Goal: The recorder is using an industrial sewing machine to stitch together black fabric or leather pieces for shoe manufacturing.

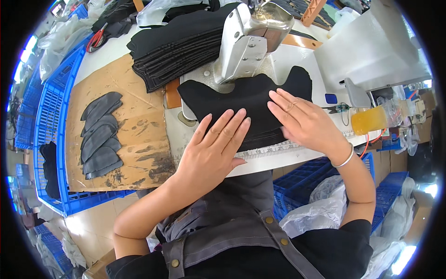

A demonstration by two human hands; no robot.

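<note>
Cut black fabric pieces (244, 104) lie in a small stack on the machine's bed, with a curved, notched far edge. My left hand (211, 156) rests flat on the near left part of the top piece, fingers stretched out. On the right part, my right hand (302, 118) lies with its fingers extended over the cloth; its thumb is near the stack's edge. Just beyond the fabric stands the sewing machine head (248, 44). A printed ruler strip (267, 152) runs along the near table edge, partly covered by the stack.
A taller stack of black pieces (181, 51) sits at the far left. Small dark grey pieces (102, 132) overlap on a stained cardboard sheet (139, 111). Blue crates (60, 107) stand left. Red-handled scissors (96, 39), small snips (335, 109) and a yellow oil container (369, 121) are nearby.
</note>
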